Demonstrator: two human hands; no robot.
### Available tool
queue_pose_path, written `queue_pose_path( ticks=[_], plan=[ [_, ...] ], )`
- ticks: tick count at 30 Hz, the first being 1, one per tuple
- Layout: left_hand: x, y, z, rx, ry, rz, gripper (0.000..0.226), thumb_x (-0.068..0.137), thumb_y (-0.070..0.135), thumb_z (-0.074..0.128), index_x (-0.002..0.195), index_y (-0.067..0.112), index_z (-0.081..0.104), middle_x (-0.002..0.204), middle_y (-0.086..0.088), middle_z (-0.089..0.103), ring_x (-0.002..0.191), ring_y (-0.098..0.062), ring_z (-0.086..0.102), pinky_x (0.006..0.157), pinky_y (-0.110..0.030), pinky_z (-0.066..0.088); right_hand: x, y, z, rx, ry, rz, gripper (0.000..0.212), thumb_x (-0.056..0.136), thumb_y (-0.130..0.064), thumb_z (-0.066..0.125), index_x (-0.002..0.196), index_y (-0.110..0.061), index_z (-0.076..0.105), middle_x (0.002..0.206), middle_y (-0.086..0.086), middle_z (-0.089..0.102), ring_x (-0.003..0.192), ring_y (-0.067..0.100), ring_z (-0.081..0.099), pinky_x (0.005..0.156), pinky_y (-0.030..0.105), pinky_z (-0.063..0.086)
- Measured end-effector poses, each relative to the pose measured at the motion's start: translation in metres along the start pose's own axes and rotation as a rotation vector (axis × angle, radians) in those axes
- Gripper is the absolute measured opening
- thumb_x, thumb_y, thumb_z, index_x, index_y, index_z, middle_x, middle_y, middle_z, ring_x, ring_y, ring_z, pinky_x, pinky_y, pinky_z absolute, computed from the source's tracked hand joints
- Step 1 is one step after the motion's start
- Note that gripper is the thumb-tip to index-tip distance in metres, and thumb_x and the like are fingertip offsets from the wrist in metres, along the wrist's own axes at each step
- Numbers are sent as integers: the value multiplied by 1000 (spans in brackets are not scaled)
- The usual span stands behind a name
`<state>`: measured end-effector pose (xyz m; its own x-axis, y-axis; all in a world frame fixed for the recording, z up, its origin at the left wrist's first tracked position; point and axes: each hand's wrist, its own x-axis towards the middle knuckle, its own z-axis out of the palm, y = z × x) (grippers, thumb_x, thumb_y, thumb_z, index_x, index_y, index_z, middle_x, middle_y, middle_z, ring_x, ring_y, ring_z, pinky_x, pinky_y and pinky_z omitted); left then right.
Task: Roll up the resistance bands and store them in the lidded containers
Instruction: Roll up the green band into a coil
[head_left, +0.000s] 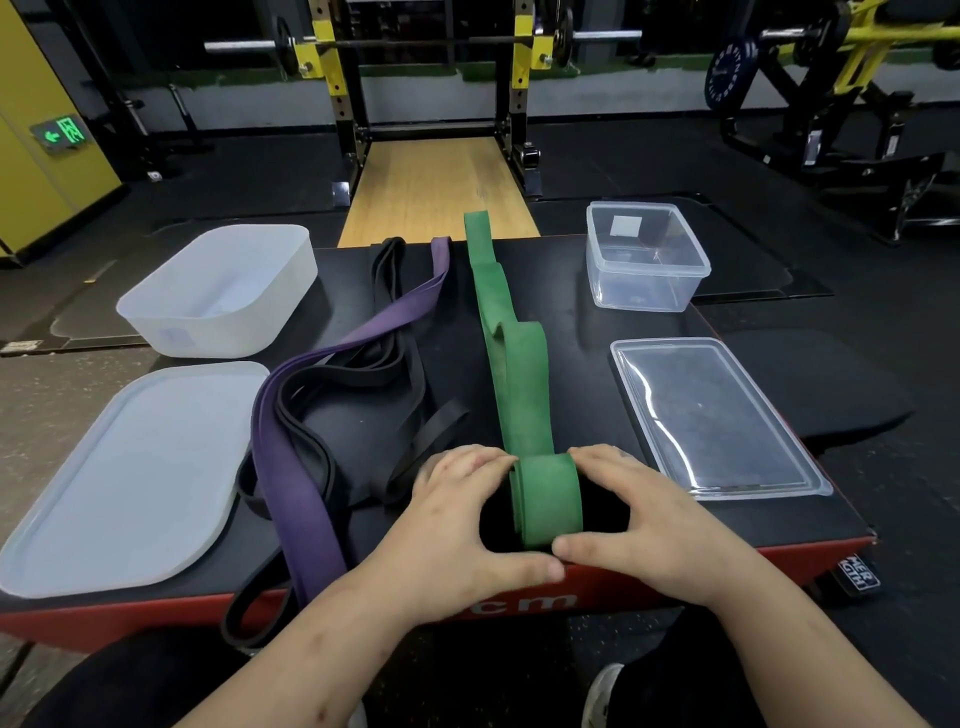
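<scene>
Two hands engaged | my left hand (457, 519) and right hand (649, 514) clasped the rolled end of the green band (545, 499) | its remainder lay along the platform (587, 374)

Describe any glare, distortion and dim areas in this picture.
Head view: white glare streaks cross the clear rectangular plastic lid; wide-angle distortion bows the edges of the black-topped platform; the yellow-and-black steel rack behind is dim; the green rubber band is sharp.
</scene>
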<state>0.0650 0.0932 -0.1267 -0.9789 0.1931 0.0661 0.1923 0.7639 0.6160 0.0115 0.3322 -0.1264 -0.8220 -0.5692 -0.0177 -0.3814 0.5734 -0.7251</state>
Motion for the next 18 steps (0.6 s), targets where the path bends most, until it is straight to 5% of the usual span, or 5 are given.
queue_pose_path(
  ticks=[4, 10, 12, 18],
  plan=[
    [0, -2, 3, -7, 39, 29, 95, 68, 78, 67, 150, 41, 36, 147, 28, 34, 143, 8, 15, 123, -26, 15, 0, -2, 0, 14, -16, 14, 83, 71, -73, 75, 145, -44, 52, 142, -30, 46, 142, -5, 37, 120, 35, 35],
    [-1, -2, 3, -38, 77, 10, 97, 66, 83, 60, 148, 33, 46, 140, 29, 33, 140, 12, 14, 116, -10, 8, -4, 0, -1, 3, -47, 21, 94, 66, -84, 74, 146, -67, 29, 150, -36, 39, 155, 6, 20, 125, 45, 26],
    [0, -2, 3, -49, 83, 8, 93, 66, 84, 59, 144, 33, 51, 139, 29, 36, 141, 9, 17, 119, -16, 12, -4, 2, -2, -1, -76, 22, 100, 63, -86, 75, 148, -68, 26, 149, -38, 38, 157, 10, 16, 126, 48, 24],
    [0, -2, 1, -8, 11, 26, 96, 72, 82, 61, 153, 39, 35, 145, 29, 29, 144, 9, 10, 121, -23, 13, 0, -2, -4, -4, -41, -23, 81, 72, -70, 79, 144, -48, 48, 140, -31, 48, 140, -1, 42, 117, 35, 37]
  ],
)
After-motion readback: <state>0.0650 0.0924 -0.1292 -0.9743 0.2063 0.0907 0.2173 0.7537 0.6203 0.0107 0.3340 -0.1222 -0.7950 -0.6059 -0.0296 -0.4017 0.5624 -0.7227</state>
